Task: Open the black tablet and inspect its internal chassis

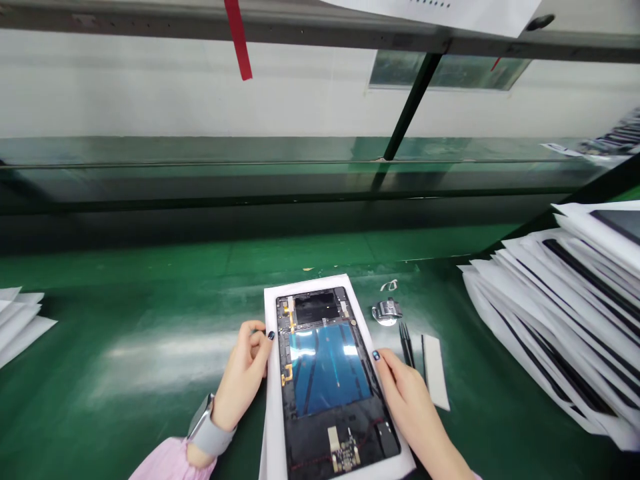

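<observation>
An opened tablet [330, 367] lies in front of me, its circuit boards and a blue film-covered panel showing. Beneath it is a white foam sheet [310, 283] that sticks out around the edges. My left hand [245, 370] pinches the left edge of the sheet, thumb on top and fingers curled. On the opposite side, my right hand [405, 393] grips the right edge, with its thumb on top and the other fingers hidden below. Just right of the tablet lie black tweezers [407, 345] and a white strip with a dark edge [435, 372].
A tall stack of white sleeves with dark panels [555, 320] stands at the right. White sheets [23, 323] lie at the far left. A shiny tape roll [387, 310] and a small clear scrap [389, 285] rest beyond the tweezers. A metal shelf edge [300, 33] crosses overhead.
</observation>
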`<state>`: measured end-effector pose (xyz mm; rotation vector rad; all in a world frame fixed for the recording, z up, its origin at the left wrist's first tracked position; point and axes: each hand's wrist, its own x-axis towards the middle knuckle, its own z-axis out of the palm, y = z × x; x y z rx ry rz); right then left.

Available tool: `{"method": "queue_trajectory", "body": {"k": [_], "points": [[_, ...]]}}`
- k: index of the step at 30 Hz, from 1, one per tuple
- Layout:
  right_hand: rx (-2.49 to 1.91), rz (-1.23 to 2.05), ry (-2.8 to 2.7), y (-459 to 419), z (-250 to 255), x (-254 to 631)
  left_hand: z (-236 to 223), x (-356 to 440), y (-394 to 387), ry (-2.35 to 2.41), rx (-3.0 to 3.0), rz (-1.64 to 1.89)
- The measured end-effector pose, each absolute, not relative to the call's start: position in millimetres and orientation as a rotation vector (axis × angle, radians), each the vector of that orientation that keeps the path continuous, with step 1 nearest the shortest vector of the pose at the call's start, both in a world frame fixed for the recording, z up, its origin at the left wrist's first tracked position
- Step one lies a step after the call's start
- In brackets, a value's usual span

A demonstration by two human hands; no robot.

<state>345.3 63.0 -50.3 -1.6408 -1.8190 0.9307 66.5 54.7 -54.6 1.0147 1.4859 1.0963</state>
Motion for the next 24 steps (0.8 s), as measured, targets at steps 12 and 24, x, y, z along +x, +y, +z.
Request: {"method": "queue_trajectory", "body": {"k": [12, 24], "points": [[-1.641, 0.512, -1.949, 45, -45, 335, -62, 48, 67, 1.316, 1.169, 0.877], [-1.485, 0.172, -1.736, 121, -65, 355, -68, 44, 70, 1.289, 1.038, 0.984]]}}
